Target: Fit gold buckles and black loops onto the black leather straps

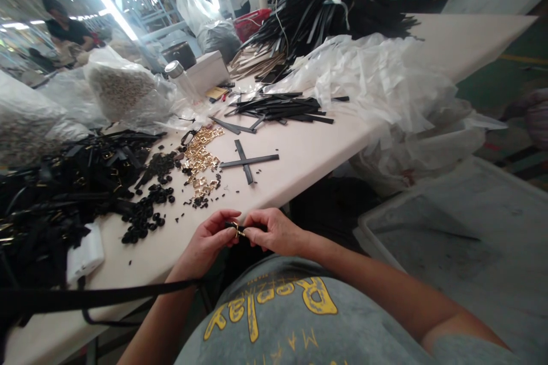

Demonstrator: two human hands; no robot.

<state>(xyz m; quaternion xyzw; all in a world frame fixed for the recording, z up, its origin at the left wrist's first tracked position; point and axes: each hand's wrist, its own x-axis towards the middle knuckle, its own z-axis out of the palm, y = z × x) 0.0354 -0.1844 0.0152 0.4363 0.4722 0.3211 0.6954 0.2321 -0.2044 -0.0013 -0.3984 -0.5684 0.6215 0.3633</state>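
My left hand (208,239) and my right hand (274,232) meet just below the table's front edge, both pinched on a small gold buckle (237,231) threaded on a black strap (233,226). Ahead on the table lie a heap of gold buckles (201,157), a scatter of small black loops (148,211) and two black straps crossed in an X (247,161). A long black strap (98,297) runs under my left forearm.
A big pile of finished black straps (47,199) fills the left. Loose straps (278,108), white plastic sheeting (377,80), bags and a white box (205,71) crowd the back. A grey bin (462,228) stands at my right. Other people work far behind.
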